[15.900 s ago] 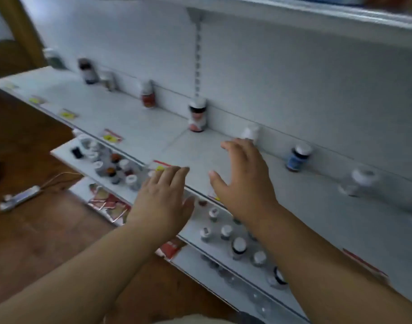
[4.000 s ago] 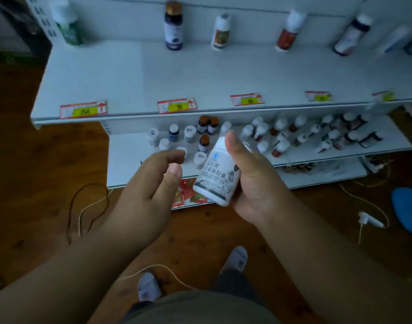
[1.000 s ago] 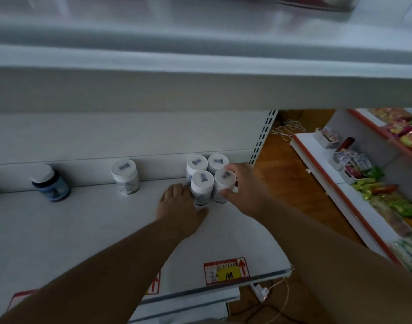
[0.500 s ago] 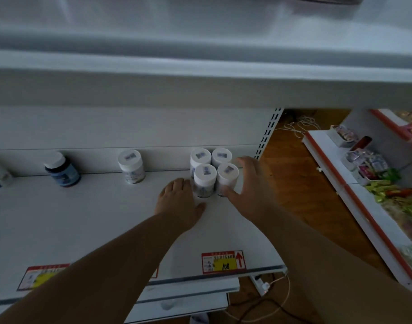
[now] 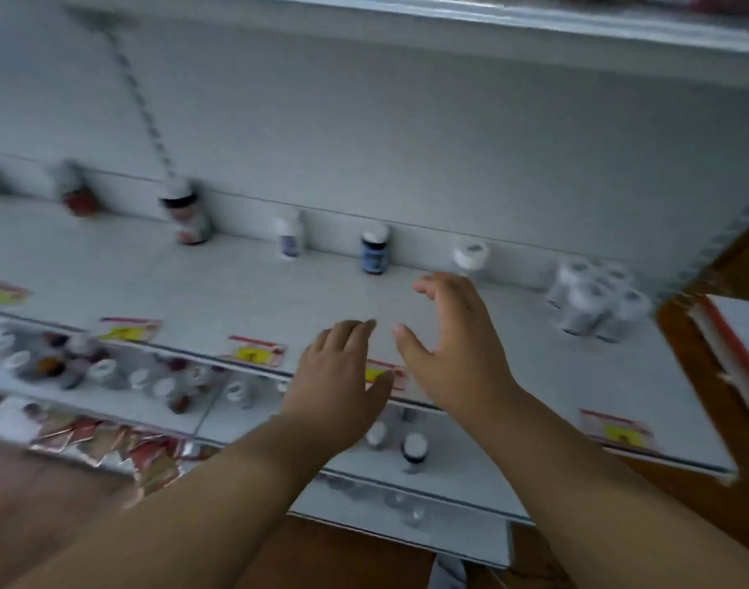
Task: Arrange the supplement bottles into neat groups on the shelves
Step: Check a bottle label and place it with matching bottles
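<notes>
Far left of upper shelf (image 5: 219,286): red-based bottle (image 5: 78,198), blurred, against the back wall. Next right: dark-collared bottle (image 5: 187,214), then small white bottle (image 5: 288,239), then blue bottle (image 5: 375,253), all spaced well apart along the back edge. Below: lower shelf (image 5: 449,474) crowded with ungrouped bottles.

Centre: left hand (image 5: 336,378) over the front lip, fingers extended and relaxed, holding nothing. Right hand (image 5: 453,348) raised above the shelf surface, fingers spread wide, holding nothing.

Change since half a second ago: both hands withdrawn from the white-capped cluster (image 5: 594,301), view swung left. Cluster now at far right, four bottles touching in a tight block, near the shelf's right end. Judged: that group finished; next target being sought.

Just behind the right fingertips: single white-capped bottle (image 5: 470,257), matching the cluster by its cap, standing apart from it. Probable next candidate for joining.

Clearances: broad bare surface between back-row bottles and front lip, suited to sliding. Right end open, floor beyond; drop-off risk beside the cluster. Overhead shelf above, limiting lift height.
</notes>
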The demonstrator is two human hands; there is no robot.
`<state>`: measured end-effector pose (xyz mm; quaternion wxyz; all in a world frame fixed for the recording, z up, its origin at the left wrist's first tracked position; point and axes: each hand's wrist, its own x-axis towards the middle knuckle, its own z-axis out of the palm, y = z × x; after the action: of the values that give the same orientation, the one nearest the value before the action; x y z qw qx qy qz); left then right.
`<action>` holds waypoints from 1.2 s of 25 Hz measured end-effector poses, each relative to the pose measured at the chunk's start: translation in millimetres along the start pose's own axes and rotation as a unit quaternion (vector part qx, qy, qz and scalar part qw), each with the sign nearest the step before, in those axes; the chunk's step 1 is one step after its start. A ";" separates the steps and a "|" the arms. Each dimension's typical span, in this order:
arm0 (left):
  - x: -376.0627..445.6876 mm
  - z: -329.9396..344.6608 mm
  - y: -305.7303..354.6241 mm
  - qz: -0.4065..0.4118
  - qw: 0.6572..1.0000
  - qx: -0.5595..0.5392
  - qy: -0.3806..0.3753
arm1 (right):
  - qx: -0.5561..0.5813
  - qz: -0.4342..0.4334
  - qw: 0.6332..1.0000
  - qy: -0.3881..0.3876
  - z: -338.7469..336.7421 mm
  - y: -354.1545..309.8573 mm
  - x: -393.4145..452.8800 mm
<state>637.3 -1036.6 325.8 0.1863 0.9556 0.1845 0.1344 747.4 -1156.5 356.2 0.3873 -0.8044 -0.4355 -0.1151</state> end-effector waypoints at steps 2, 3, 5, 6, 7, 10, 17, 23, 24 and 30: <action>-50.5 -37.7 -71.8 -0.063 0.997 0.028 0.034 | 0.053 -0.049 0.997 -0.042 58.6 -70.5 1.6; -78.8 -55.8 -103.2 -0.107 0.992 0.040 0.049 | 0.076 -0.069 0.992 -0.077 86.1 -106.2 0.7; -127.0 -88.2 -157.5 -0.183 0.978 0.047 0.082 | 0.122 -0.098 0.977 -0.144 131.8 -172.5 4.0; -146.2 -100.6 -176.9 -0.214 0.971 0.048 0.092 | 0.135 -0.108 0.969 -0.174 151.0 -196.7 5.9; -161.5 -110.4 -193.1 -0.240 0.965 0.049 0.098 | 0.146 -0.120 0.962 -0.199 168.6 -216.4 8.1; -201.9 -134.1 -250.6 -0.313 0.939 0.042 0.140 | 0.186 -0.153 0.936 -0.258 230.9 -271.1 14.8; -228.2 -193.4 -381.1 -0.421 0.883 0.053 0.200 | 0.214 -0.232 0.884 -0.344 386.7 -380.6 65.0; -259.6 -255.9 -497.1 -0.495 0.836 0.019 0.234 | 0.207 -0.222 0.857 -0.417 522.2 -476.0 100.9; -265.8 -263.3 -516.6 -0.498 0.832 0.008 0.246 | 0.200 -0.213 0.856 -0.427 545.5 -487.5 102.2; -292.8 -320.0 -685.8 -0.468 0.848 -0.037 0.247 | 0.112 -0.116 0.866 -0.472 690.9 -552.4 99.5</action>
<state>63.3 -464.9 278.8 0.2102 0.6838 0.6445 0.2699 265.1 -418.7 231.7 0.2067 -0.6573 -0.6668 0.2839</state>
